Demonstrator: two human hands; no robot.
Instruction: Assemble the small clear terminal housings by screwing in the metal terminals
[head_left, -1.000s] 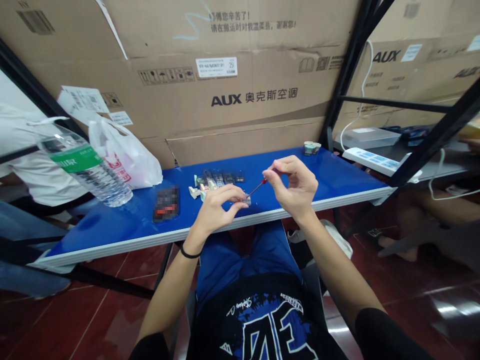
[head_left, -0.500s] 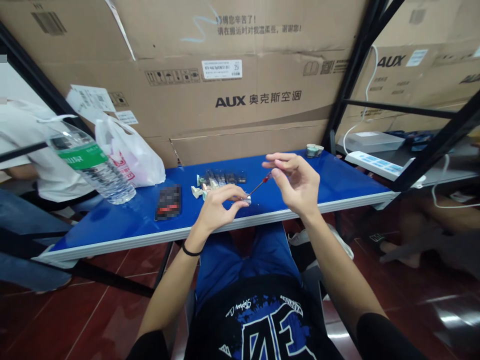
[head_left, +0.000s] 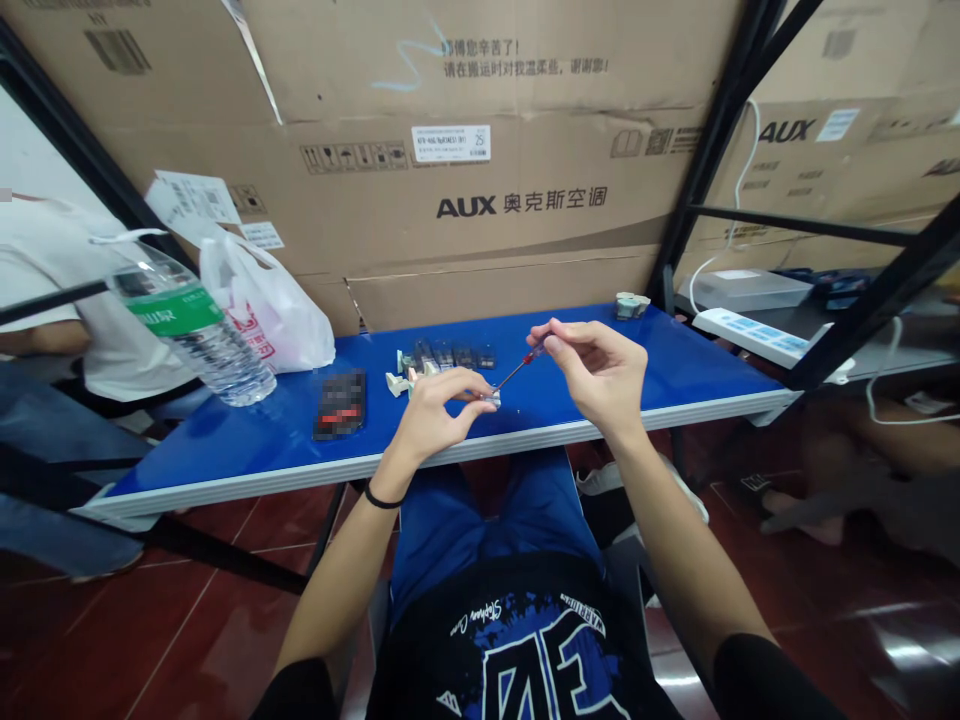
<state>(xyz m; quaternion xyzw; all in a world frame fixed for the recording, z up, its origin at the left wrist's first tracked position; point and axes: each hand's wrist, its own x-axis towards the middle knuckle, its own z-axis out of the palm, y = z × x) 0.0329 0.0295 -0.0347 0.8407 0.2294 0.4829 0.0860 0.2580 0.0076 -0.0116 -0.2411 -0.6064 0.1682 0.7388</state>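
Our right grip (head_left: 606, 375), more spread earlier, now pinches the screwdriver (head_left: 530, 357) handle. Our left grip (head_left: 439, 412) still pinches a small piece (head_left: 495, 398).

Small dark parts (head_left: 463, 356) on blue table (head_left: 697, 370)

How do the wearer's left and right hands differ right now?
The left hand grips a small part; the right hand holds a red-handled tool. A black band circles the left hand's wrist; none shows on the right hand's. Both are ungloved.
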